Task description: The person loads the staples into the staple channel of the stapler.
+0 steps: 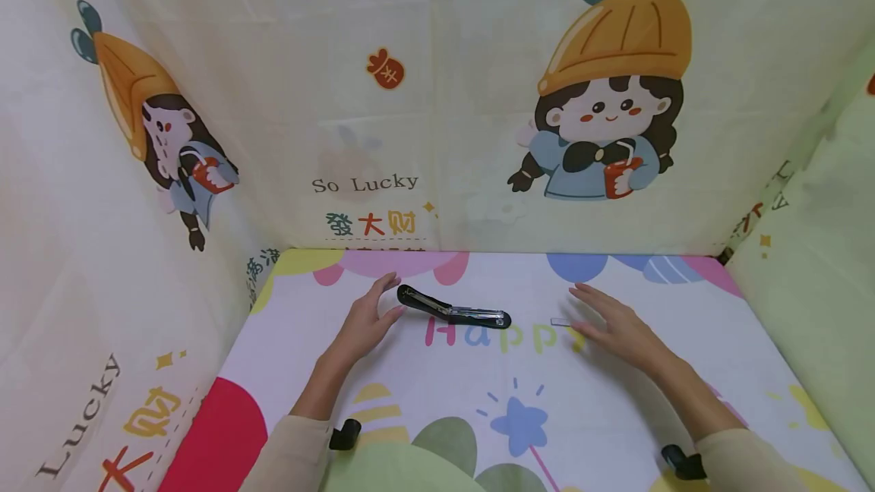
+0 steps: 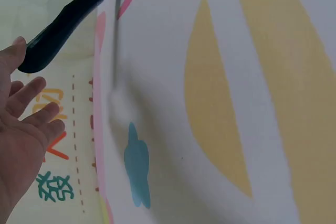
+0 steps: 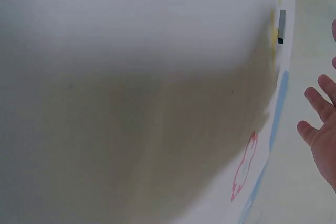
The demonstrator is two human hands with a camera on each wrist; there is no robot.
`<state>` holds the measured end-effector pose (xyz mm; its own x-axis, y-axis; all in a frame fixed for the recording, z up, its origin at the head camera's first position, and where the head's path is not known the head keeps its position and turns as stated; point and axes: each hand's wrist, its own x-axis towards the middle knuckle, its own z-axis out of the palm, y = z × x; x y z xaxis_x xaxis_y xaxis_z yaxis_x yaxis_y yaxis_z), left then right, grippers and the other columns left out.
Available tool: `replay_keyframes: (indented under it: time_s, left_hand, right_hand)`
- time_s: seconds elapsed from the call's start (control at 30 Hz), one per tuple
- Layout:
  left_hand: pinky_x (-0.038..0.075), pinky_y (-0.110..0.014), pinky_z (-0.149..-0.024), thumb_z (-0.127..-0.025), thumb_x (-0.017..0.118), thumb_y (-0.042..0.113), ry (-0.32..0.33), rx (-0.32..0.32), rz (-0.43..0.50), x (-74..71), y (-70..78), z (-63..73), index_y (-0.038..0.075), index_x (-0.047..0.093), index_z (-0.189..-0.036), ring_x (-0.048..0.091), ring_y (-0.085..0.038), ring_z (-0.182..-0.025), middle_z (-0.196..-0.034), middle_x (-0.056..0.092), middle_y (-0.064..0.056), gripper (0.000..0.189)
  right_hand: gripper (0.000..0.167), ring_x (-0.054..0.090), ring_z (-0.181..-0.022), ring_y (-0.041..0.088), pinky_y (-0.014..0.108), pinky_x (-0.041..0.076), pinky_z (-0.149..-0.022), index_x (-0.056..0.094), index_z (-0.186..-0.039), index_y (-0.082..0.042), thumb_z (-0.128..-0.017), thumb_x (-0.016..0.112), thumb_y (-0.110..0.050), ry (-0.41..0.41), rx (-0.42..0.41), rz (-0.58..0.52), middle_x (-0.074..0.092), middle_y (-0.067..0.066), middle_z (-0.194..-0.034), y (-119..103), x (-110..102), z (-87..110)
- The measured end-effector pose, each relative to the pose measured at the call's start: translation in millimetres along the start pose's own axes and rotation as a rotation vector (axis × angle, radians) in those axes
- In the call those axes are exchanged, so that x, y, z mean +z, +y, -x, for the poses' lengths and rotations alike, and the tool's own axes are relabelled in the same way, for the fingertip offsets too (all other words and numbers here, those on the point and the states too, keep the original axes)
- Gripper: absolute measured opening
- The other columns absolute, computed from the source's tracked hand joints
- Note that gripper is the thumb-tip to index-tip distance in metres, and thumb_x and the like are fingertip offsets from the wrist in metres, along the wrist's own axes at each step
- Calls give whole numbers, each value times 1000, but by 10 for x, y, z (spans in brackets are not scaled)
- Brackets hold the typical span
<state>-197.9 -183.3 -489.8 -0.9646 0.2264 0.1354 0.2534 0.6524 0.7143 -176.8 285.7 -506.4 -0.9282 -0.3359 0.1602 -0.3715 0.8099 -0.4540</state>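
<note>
A black stapler [image 1: 447, 313] lies opened out on the table, its metal parts facing up and its two arms spread in a shallow bend. My left hand [image 1: 369, 321] is beside the stapler's left end with fingers extended. In the left wrist view its thumb is right at the tip of the dark stapler [image 2: 63, 24]; I cannot tell whether they touch. A short grey strip of staples [image 1: 560, 322] lies right of the stapler. Over its right end hovers my right hand [image 1: 622, 329], fingers spread and holding nothing. The right wrist view shows the staple strip [image 3: 282, 26] apart from the fingers.
A white printed cloth [image 1: 437, 393] with coloured shapes and letters covers the table. Cream patterned curtains [image 1: 472, 97] stand behind it and at both sides. A black strap piece [image 1: 345, 435] is at the left wrist, another [image 1: 683, 463] at the right.
</note>
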Motion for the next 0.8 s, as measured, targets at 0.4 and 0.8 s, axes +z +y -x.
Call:
replay_keyframes:
  time_s: [0.4,0.8]
  left_hand:
    - [46,-37,-103,-90,67,9,33,-40,248,112,7,-86,18,51,-137,54,-24,-129,-137,58,-7,51]
    - [53,-34,-94,-89,66,2,58,-132,377,179,11,-120,21,59,-129,61,-26,-119,-132,60,-7,44]
  right_hand:
    - [60,52,-127,36,19,34,-111,55,-136,-12,-82,77,-31,136,-105,-3,56,11,-139,60,148,-57]
    - [57,61,-114,30,48,49,-94,61,-128,-7,-77,81,-22,99,-129,-16,64,11,-124,73,264,-170]
